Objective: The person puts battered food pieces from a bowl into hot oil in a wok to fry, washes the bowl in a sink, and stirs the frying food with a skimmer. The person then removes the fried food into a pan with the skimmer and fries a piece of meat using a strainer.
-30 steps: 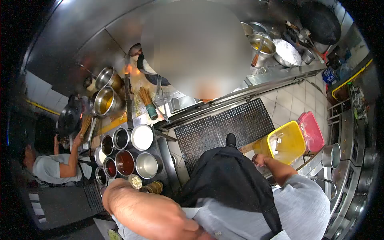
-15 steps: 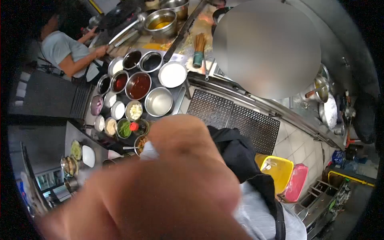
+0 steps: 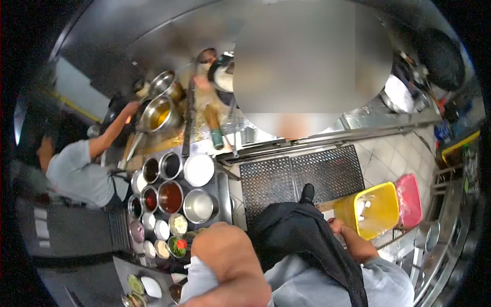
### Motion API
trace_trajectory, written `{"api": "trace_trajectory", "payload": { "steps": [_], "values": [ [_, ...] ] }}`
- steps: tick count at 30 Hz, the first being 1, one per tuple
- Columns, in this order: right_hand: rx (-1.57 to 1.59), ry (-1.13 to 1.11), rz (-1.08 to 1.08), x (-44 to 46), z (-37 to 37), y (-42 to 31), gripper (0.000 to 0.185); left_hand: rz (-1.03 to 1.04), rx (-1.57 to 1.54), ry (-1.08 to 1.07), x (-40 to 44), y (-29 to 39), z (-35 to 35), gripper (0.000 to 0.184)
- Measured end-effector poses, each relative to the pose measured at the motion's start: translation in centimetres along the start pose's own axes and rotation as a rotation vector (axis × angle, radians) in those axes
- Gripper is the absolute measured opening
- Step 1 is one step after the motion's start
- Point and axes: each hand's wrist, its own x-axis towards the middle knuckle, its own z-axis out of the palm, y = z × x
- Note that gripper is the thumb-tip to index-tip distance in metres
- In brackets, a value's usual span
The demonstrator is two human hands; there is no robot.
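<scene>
My left arm is bent upward at the bottom centre, beside the pots of sauces and ingredients. What seems to be my left hand (image 3: 238,292) lies at the lower edge, its fingers hidden. My right hand (image 3: 336,225) is low beside my black apron (image 3: 302,233), left of the yellow bin (image 3: 377,210). Its fingers are curled; what they hold, if anything, is too small to tell. Nearest my left arm are a steel pot of pale liquid (image 3: 198,205), a bowl of pale pieces (image 3: 178,224) and a red-capped bottle (image 3: 181,244) by chopped greens.
A co-worker in a grey shirt (image 3: 76,166) reaches toward pots on the left. A bamboo brush (image 3: 211,120) with a green handle lies on the cooking counter. Perforated black mats (image 3: 327,171) cover part of the tiled floor. Beside the yellow bin stands a pink bin (image 3: 408,202).
The view has swung left and back. My left arm, large and blurred close to the camera half a second ago, is now lower and smaller. The co-worker's arm has reached up toward the pots.
</scene>
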Motion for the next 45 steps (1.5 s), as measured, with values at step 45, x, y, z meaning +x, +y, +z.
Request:
{"api": "trace_trajectory", "payload": {
  "steps": [45],
  "values": [
    [1.206,1.096,-0.440,-0.8,-34.5,-26.3,0.056,-1.575,0.542,0.092,-12.0,5.7,-16.4,0.012]
  ]
}}
